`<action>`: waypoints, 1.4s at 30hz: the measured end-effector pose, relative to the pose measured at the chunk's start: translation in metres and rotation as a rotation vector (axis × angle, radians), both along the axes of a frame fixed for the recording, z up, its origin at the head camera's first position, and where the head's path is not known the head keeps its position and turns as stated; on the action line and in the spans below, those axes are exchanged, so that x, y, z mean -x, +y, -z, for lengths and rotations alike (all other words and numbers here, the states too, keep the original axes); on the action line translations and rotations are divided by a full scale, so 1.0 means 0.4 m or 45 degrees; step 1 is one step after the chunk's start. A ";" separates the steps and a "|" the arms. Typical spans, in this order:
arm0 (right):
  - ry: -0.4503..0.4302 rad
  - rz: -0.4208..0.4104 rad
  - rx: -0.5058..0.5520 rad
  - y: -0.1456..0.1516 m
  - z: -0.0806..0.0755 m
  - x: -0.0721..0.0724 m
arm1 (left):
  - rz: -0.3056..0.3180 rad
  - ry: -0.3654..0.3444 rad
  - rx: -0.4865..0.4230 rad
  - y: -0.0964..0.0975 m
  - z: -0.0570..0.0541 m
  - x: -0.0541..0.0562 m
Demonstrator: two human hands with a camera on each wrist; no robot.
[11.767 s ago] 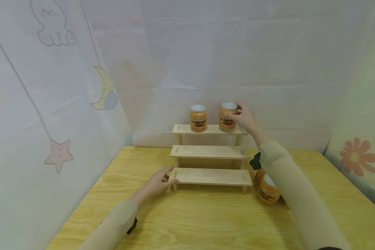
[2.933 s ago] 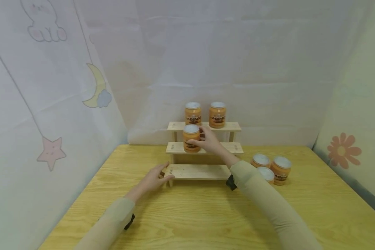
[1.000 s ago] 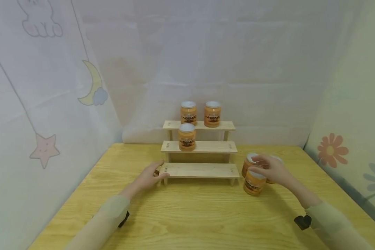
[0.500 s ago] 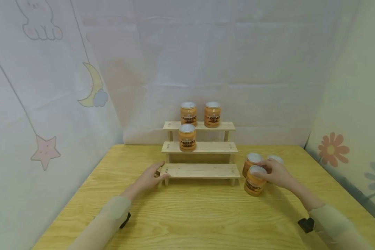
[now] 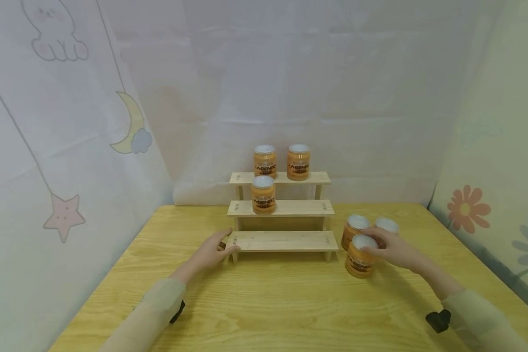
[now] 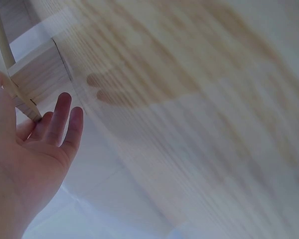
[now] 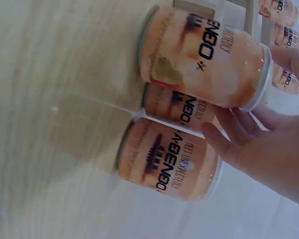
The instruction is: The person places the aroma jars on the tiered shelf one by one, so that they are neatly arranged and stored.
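Note:
At the right, my right hand [image 5: 393,249] holds an orange can [image 5: 359,263] by its upper part, thumb on the near side and fingers behind the pale lid. The right wrist view shows this can [image 7: 204,59] in front of two others, with the hand's thumb and fingers around its lid end. My left hand [image 5: 209,250] holds the left end of a three-step wooden display stand [image 5: 286,240], thumb at the front of the lowest board. In the left wrist view, the board's end [image 6: 25,104] lies between thumb and fingers, some fingers extended.
Two more cans, a left one [image 5: 351,234] and a partly hidden right one [image 5: 387,225], stand behind the held can. Two cans [image 5: 298,164] stand on the top step, and one can [image 5: 263,195] at the middle step's left. Fabric walls [image 5: 264,88] enclose the table [image 5: 264,303].
Since the oldest frame, my right hand has let go of a can on the top step, set another on the middle step, then moved right and gripped the front can. Left hand stays.

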State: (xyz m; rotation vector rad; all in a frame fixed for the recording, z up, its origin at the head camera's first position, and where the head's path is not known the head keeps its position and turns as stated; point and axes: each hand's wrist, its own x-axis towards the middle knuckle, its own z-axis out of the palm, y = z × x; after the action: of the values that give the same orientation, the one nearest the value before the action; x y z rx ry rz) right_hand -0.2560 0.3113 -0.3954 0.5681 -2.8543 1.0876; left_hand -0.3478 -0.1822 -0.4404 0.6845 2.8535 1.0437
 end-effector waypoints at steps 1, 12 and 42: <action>-0.034 0.000 0.032 0.001 0.006 -0.001 | 0.000 0.000 -0.001 0.000 0.001 -0.001; -0.150 0.131 0.116 -0.005 0.046 -0.006 | -0.013 -0.005 -0.015 0.002 -0.001 -0.004; -0.029 0.133 0.250 -0.039 -0.068 0.009 | -0.027 -0.023 0.005 -0.003 0.003 -0.004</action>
State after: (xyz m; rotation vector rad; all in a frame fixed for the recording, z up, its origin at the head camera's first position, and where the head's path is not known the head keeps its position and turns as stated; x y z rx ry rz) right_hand -0.2597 0.2955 -0.3683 0.3916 -2.7169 1.3423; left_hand -0.3463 -0.1835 -0.4416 0.6422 2.8531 1.0417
